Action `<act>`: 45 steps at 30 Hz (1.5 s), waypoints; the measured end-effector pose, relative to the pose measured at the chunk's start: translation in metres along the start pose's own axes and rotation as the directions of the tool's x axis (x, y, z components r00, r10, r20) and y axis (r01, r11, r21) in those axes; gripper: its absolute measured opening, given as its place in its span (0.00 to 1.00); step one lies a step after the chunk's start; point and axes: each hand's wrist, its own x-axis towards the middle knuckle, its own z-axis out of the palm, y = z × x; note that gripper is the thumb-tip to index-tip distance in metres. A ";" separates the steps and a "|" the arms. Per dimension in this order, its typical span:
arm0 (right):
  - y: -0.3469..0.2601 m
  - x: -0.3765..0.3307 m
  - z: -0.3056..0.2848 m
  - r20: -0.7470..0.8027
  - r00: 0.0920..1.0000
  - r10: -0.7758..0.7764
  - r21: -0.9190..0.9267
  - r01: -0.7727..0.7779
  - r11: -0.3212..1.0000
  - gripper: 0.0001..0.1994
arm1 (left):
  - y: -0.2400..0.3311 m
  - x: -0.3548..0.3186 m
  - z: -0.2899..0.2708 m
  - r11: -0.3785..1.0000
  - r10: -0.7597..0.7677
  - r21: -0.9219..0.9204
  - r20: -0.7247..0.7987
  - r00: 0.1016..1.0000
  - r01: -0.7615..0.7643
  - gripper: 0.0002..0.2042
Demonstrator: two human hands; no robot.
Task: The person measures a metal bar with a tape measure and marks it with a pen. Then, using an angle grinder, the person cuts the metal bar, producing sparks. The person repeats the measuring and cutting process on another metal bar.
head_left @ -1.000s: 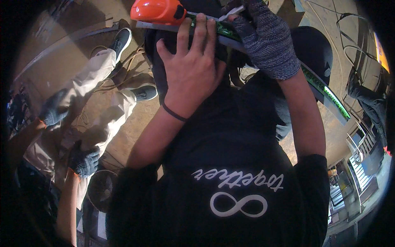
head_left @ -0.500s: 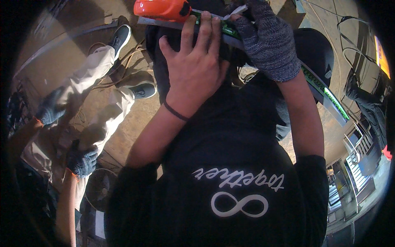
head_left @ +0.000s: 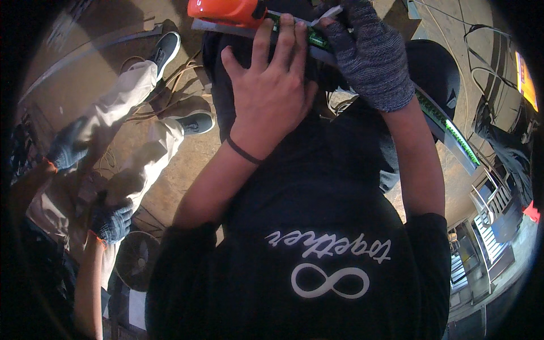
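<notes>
At the top of the head view lies an orange tape measure, its green blade drawn out to the right along a narrow pale metal strip. My bare left hand rests with fingers spread, their tips on the blade and strip beside the case. Farther right, my right hand, in a grey knitted fingerless glove, pinches a thin white stick over the blade. Both the strip and the blade pass beneath this hand and come out beyond my wrist, across my dark-clad legs.
To the left sits another person in beige trousers, with gloved hands near the knees. A round fan stands below them. Cables run over the brown floor at right, near metal frames and an orange panel.
</notes>
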 end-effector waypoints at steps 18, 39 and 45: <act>0.005 -0.002 0.004 0.001 1.000 0.017 -0.002 -0.017 1.000 0.16 | -0.001 0.000 0.004 1.000 0.000 -0.015 -0.025 1.000 0.000 0.38; -0.014 0.004 -0.010 0.018 0.999 0.036 0.043 -0.037 0.998 0.15 | -0.001 0.001 0.000 0.999 -0.011 0.041 0.015 1.000 0.010 0.40; 0.001 0.001 0.000 -0.014 1.000 -0.006 0.000 0.006 1.000 0.15 | -0.001 0.001 0.000 0.998 -0.010 0.056 0.032 0.999 0.008 0.42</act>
